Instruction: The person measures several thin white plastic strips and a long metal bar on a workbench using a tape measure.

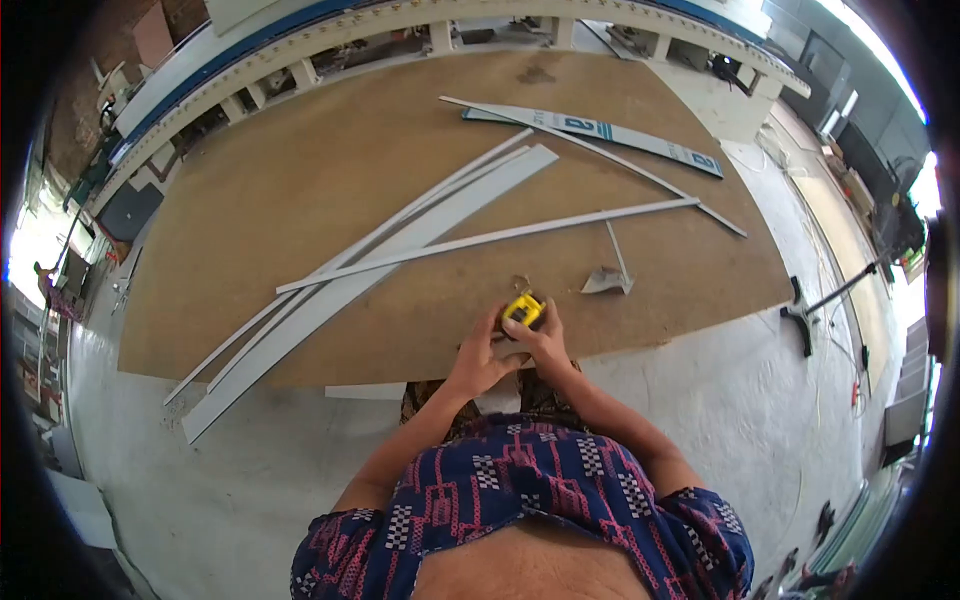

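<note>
A yellow and black tape measure (524,309) is held between my two hands near the front edge of the brown board (420,340). My right hand (546,345) is closed on its right side, with the thumb over the case. On the other side, the fingers of my left hand (481,358) curl against the tape measure. Just beyond it, a small ring-like piece (521,283) lies on the board. To the right sits a crumpled grey scrap (607,281), touched by a thin strip (618,250).
Long thin strips (500,238) and a wide grey strip (400,270) cross the board, the wide one overhanging its front left edge. Blue-and-white printed panels (640,142) lie at the back right. A long machine (440,38) borders the far side. A black stand (800,320) is at right.
</note>
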Motion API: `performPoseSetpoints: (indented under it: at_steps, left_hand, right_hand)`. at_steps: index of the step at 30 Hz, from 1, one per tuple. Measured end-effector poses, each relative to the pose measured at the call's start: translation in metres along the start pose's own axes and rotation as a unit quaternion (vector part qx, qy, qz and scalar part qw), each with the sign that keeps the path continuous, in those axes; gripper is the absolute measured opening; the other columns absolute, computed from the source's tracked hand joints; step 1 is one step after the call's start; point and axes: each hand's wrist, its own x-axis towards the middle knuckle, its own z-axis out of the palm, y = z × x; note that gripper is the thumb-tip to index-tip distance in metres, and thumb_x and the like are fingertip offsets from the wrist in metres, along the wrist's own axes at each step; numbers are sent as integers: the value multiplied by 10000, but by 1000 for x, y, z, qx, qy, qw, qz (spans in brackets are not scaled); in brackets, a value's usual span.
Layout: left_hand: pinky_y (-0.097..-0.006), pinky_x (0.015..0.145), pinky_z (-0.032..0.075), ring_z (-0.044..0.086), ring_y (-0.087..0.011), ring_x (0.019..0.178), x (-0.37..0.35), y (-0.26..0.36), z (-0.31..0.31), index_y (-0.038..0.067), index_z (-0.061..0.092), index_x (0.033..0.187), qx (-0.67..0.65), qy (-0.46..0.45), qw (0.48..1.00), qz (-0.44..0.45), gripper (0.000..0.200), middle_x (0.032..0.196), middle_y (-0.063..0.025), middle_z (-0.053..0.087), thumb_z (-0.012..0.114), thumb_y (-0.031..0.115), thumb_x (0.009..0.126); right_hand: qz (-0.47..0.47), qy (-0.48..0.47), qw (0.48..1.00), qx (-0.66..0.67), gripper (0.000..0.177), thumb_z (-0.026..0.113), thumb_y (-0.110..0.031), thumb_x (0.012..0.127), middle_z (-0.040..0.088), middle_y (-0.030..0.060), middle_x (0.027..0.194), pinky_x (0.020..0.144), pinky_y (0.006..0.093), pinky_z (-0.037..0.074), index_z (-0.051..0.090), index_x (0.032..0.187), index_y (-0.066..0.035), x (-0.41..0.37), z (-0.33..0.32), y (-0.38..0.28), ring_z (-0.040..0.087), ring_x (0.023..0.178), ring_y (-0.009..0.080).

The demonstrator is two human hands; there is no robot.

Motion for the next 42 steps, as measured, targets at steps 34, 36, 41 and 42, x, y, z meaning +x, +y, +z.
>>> performPoseSetpoints:
  at_steps: [34, 36, 41, 42]
  left_hand:
    - [-335, 742, 475, 597, -255, 848, -7, 52, 1, 50, 489, 1109, 217, 96, 967, 90, 493, 950, -145, 583, 739, 94, 687]
    - [-336, 745, 473, 597, -253, 849, -11, 60, 6, 51, 498, 1098, 251, 111, 955, 107, 489, 947, -140, 585, 743, 93, 678]
    - [-336, 740, 470, 598, -248, 833, -9, 58, 3, 45, 526, 1044, 277, 101, 950, 102, 451, 925, -126, 589, 747, 82, 653]
    - [-335, 737, 469, 597, -245, 827, -9, 62, 4, 44, 530, 1033, 277, 95, 951, 102, 441, 917, -123, 590, 745, 78, 650]
  right_hand:
    - [44, -69, 995, -59, 206, 683, -179, 782, 500, -5, 597, 434, 224, 323, 544, 713, -44, -8, -25, -34, 441, 497, 66]
    - [52, -98, 993, -33, 209, 680, -177, 783, 496, -2, 592, 429, 228, 320, 533, 711, -48, -10, -25, -32, 437, 488, 71]
    - [78, -117, 990, -9, 199, 675, -161, 783, 489, 6, 583, 419, 235, 305, 524, 714, -51, -12, -22, -32, 428, 472, 82]
    - [81, -117, 990, 3, 194, 673, -153, 782, 487, 6, 580, 415, 238, 300, 524, 713, -50, -12, -24, -32, 424, 467, 83]
